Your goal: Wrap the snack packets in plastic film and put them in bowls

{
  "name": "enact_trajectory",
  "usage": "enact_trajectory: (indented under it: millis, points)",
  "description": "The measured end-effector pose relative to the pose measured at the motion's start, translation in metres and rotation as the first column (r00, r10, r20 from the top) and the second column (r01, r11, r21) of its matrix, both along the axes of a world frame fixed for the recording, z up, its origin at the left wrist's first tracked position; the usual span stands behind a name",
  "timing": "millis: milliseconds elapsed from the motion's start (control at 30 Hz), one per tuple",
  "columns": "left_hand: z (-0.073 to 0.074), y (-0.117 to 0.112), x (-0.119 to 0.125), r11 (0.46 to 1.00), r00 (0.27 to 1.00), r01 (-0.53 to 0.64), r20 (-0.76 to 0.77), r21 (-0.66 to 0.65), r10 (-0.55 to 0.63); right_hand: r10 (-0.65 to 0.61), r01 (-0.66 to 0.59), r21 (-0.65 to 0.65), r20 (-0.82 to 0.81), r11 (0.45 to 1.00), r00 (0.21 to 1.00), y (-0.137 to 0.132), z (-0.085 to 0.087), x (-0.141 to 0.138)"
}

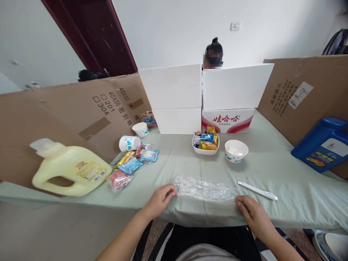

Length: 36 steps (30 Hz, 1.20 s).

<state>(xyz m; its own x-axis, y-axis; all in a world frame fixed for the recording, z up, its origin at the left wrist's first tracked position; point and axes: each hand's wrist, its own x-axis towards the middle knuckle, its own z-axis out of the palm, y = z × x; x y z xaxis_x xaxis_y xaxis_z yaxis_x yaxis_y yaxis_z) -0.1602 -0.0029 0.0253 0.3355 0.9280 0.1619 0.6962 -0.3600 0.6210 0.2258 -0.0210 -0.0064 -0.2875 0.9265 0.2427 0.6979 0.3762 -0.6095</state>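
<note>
A strip of clear, crinkled bubble wrap point(206, 189) lies stretched out at the near edge of the table. My left hand point(161, 198) pinches its left end between thumb and fingers. At the opposite end, my right hand point(250, 210) is closed on the right corner. Just beyond the right hand is a slim white tool, apparently a box cutter point(257, 190). Farther back, a white paper bowl with a blue pattern point(236, 156) has something clear inside. Beside that bowl stands a white dish point(206, 151) filled with wrapped snacks point(208, 137).
Snack packets point(131, 165), a tipped paper bowl point(129, 143) and a yellow detergent jug point(81, 170) are on the left. A blue bottle point(323, 145) leans at right. White boxes point(174, 90) and cardboard panels point(106, 116) border the table; a person point(214, 52) sits behind.
</note>
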Motion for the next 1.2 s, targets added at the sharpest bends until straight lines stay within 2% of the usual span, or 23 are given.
enact_trajectory:
  millis: [100, 233, 400, 500, 600, 667, 733, 800, 867, 933, 967, 1033, 1100, 1167, 1200]
  points:
    - [-0.001, 0.019, 0.013, 0.977, 0.965, -0.211, -0.154, 0.012, 0.210, -0.159, 0.164, -0.049, 0.091, 0.985, 0.983, 0.016, 0.000, -0.011]
    - [-0.007, 0.041, 0.034, 0.944, 0.894, -0.321, -0.305, 0.077, 0.329, -0.283, 0.310, -0.027, 0.341, 0.950, 0.896, 0.035, 0.004, -0.027]
    - [-0.015, 0.048, 0.045, 0.932, 0.847, -0.336, -0.390, 0.134, 0.361, -0.315, 0.304, 0.109, 0.518, 0.947, 0.795, 0.040, 0.000, -0.035]
    - [-0.011, 0.045, 0.046, 0.922, 0.825, -0.345, -0.413, 0.173, 0.387, -0.356, 0.261, 0.250, 0.503, 0.932, 0.788, 0.038, -0.003, -0.033]
    - [-0.003, 0.039, 0.056, 0.886, 0.798, -0.336, -0.403, 0.319, 0.448, -0.396, 0.209, 0.429, 0.411, 0.879, 0.822, 0.037, 0.001, -0.038]
    - [-0.001, 0.032, 0.072, 0.870, 0.805, -0.290, -0.390, 0.400, 0.447, -0.328, 0.121, 0.477, 0.378, 0.870, 0.866, 0.037, 0.005, -0.050]
    - [-0.005, 0.026, 0.092, 0.896, 0.834, -0.218, -0.403, 0.387, 0.377, -0.156, -0.041, 0.425, 0.420, 0.904, 0.894, 0.039, 0.007, -0.067]
    - [-0.014, 0.020, 0.108, 0.944, 0.852, -0.143, -0.448, 0.297, 0.270, 0.033, -0.187, 0.271, 0.486, 0.944, 0.873, 0.041, 0.006, -0.081]
    - [-0.023, 0.018, 0.114, 0.976, 0.842, -0.110, -0.504, 0.188, 0.192, 0.143, -0.224, 0.099, 0.514, 0.969, 0.846, 0.042, 0.001, -0.085]
    - [-0.028, 0.019, 0.109, 0.987, 0.824, -0.125, -0.543, 0.104, 0.162, 0.153, -0.186, 0.012, 0.518, 0.983, 0.842, 0.037, -0.006, -0.078]
    - [-0.029, 0.020, 0.104, 0.986, 0.819, -0.144, -0.550, 0.084, 0.166, 0.131, -0.160, 0.012, 0.518, 0.987, 0.845, 0.033, -0.009, -0.070]
    - [-0.028, 0.021, 0.094, 0.980, 0.820, -0.177, -0.537, 0.088, 0.196, 0.074, -0.135, 0.083, 0.514, 0.987, 0.855, 0.019, -0.016, -0.051]
    - [-0.024, 0.017, 0.089, 0.965, 0.828, -0.216, -0.496, 0.150, 0.262, 0.026, -0.141, 0.191, 0.504, 0.971, 0.864, 0.003, -0.022, -0.033]
    - [-0.020, 0.008, 0.094, 0.948, 0.848, -0.231, -0.432, 0.218, 0.306, -0.007, -0.151, 0.283, 0.489, 0.947, 0.872, -0.013, -0.027, -0.019]
    - [-0.018, 0.003, 0.101, 0.949, 0.873, -0.208, -0.394, 0.235, 0.289, -0.021, -0.149, 0.315, 0.477, 0.938, 0.879, -0.020, -0.028, -0.014]
